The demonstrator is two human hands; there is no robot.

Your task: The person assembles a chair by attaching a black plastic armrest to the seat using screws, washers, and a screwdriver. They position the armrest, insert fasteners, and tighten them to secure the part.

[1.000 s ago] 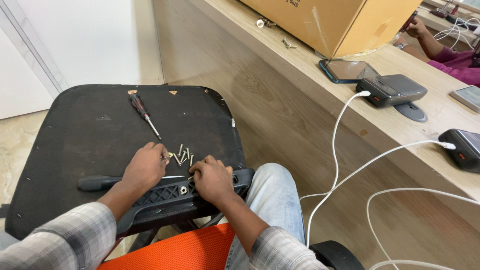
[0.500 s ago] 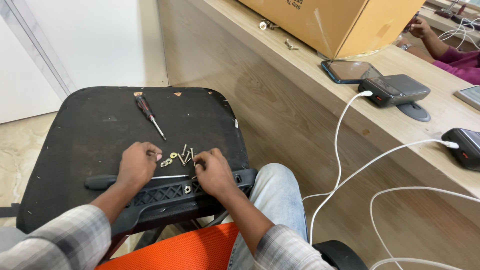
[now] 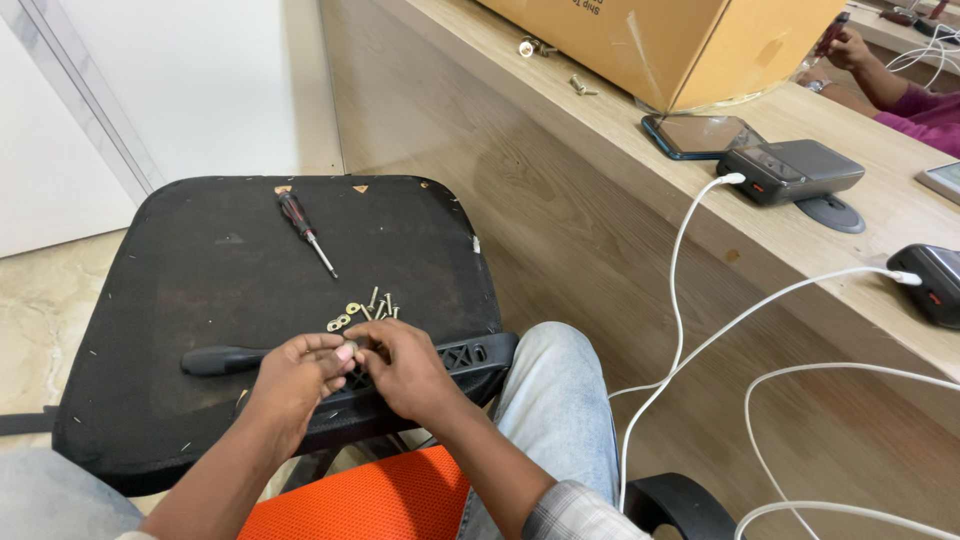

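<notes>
Screws [image 3: 375,305] and washers [image 3: 340,321] lie on the black seat base [image 3: 200,290] just beyond my fingertips, my left hand [image 3: 300,375] and right hand [image 3: 405,365] pressed together, pinching something small I cannot make out.

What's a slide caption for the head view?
Both hands meet over screws and washers on an upturned black chair seat.

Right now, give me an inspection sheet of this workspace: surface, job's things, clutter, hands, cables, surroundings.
Surface: black chair seat lying flat, used as a work top.
Job's things: screws and washers in a loose pile; red screwdriver apart from them; black handle near the left hand.
Clutter: nothing seen on the seat.
Hands: left hand and right hand together at the seat edge, fingertips pinching something small.
Cables: white cables hang off the desk.
Surroundings: wooden desk, cardboard box, phone, another person's hand.
</notes>
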